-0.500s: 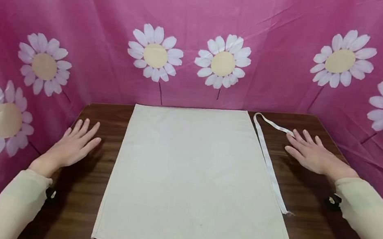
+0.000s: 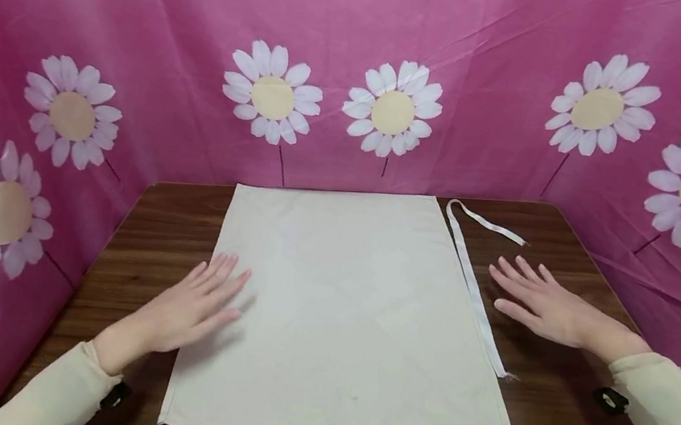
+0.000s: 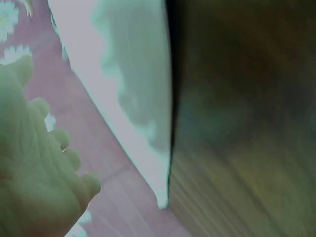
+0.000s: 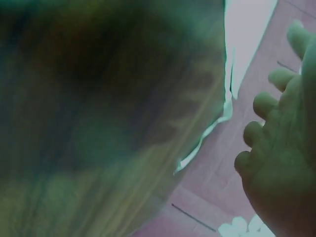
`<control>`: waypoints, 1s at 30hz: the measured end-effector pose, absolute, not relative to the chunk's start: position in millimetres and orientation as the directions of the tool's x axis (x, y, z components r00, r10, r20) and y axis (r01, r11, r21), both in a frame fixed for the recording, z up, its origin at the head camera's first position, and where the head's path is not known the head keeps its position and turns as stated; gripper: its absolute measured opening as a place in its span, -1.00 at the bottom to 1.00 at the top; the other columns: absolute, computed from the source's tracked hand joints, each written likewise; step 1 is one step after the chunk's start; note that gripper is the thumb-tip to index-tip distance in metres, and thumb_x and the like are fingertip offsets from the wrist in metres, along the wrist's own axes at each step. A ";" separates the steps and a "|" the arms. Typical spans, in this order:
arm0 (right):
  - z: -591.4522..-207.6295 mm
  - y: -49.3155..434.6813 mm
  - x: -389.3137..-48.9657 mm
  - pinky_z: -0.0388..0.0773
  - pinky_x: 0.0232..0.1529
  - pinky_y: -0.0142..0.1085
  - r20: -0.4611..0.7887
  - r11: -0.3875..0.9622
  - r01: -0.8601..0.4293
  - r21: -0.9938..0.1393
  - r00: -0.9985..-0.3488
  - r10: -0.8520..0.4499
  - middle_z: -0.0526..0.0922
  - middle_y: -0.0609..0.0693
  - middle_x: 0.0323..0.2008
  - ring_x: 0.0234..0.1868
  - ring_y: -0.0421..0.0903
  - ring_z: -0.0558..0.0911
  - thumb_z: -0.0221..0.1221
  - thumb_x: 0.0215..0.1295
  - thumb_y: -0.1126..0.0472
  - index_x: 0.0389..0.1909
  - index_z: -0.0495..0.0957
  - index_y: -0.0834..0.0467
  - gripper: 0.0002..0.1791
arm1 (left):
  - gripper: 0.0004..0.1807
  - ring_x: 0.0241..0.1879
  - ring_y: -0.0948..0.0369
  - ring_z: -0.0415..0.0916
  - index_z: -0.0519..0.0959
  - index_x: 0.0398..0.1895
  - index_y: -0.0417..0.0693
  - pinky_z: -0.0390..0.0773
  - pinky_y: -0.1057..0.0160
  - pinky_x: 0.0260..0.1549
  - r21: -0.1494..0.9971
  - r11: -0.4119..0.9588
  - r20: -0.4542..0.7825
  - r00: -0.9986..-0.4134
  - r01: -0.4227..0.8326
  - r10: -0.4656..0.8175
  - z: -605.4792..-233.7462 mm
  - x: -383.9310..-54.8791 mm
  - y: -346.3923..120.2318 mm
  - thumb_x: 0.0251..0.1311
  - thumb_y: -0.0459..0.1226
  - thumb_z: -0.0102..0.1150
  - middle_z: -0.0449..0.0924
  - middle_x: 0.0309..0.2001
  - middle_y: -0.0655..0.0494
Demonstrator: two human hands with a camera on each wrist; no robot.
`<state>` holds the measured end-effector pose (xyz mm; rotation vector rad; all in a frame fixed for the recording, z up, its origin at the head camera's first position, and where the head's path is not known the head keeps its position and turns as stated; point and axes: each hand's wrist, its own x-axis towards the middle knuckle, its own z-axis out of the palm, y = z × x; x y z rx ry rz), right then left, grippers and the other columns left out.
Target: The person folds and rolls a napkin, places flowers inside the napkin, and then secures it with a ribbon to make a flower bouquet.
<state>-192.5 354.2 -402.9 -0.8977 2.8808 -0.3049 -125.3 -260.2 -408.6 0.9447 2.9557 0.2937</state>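
Note:
A cream rectangular cloth point(image 2: 351, 317) lies flat on the brown wooden table point(image 2: 131, 240). My left hand point(image 2: 180, 310) hovers over the cloth's left edge, fingers straight and casting a shadow on it. To the right of the cloth, my right hand point(image 2: 554, 307) is held above the wood with its fingers extended and nothing in it. Between that hand and the cloth runs a thin white ribbon point(image 2: 470, 276), bent near the far corner, its short end point(image 2: 503, 229) just beyond the right fingertips. Both wrist views show the palms, the left hand point(image 3: 34, 158) and right hand point(image 4: 281, 143), holding nothing.
A pink curtain with printed daisies point(image 2: 343, 15) hangs behind the table and along both sides. The far table edge point(image 2: 186, 185) meets it. Dark bands point(image 2: 116, 396) sit under both sleeves at the wrists.
My left hand has moved right and nearer, from bare wood to above the cloth's left edge. The right hand has drawn slightly back from the ribbon's end. Cloth and ribbon look unmoved.

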 end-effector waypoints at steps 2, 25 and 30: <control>-409.4 349.9 -187.8 -0.46 0.49 0.10 -0.008 0.776 -0.591 -0.222 -0.795 -0.607 0.12 0.33 0.52 0.58 0.24 -0.14 0.15 0.48 -0.12 0.54 0.20 0.21 -0.22 | -0.28 0.56 -0.14 -0.23 0.11 0.61 0.00 -0.04 -0.25 0.43 0.166 0.770 0.045 -0.784 0.616 0.619 -411.5 -117.9 -252.3 0.54 0.11 -0.10 -0.17 0.59 -0.20; -439.6 326.6 -115.1 -0.45 0.51 -0.26 0.165 0.398 -0.897 -0.191 -0.429 -0.888 0.21 0.32 0.49 0.61 0.03 -0.22 0.31 -0.28 -0.59 0.50 0.22 0.32 0.43 | -0.23 0.55 -0.02 -0.01 0.11 0.61 0.09 0.21 -0.05 0.39 -0.053 0.356 0.003 -0.356 0.933 0.934 -438.2 -62.0 -162.0 0.51 0.26 -0.29 0.05 0.57 -0.15; -440.2 327.4 -112.8 -0.43 0.51 -0.27 0.150 0.403 -0.898 -0.175 -0.429 -0.891 0.25 0.30 0.47 0.61 0.00 -0.22 0.30 -0.29 -0.61 0.49 0.24 0.30 0.43 | -0.24 0.55 -0.01 0.00 0.13 0.61 0.08 0.22 -0.06 0.39 -0.052 0.368 -0.002 -0.368 0.929 0.930 -441.6 -65.3 -159.6 0.51 0.26 -0.28 0.06 0.57 -0.14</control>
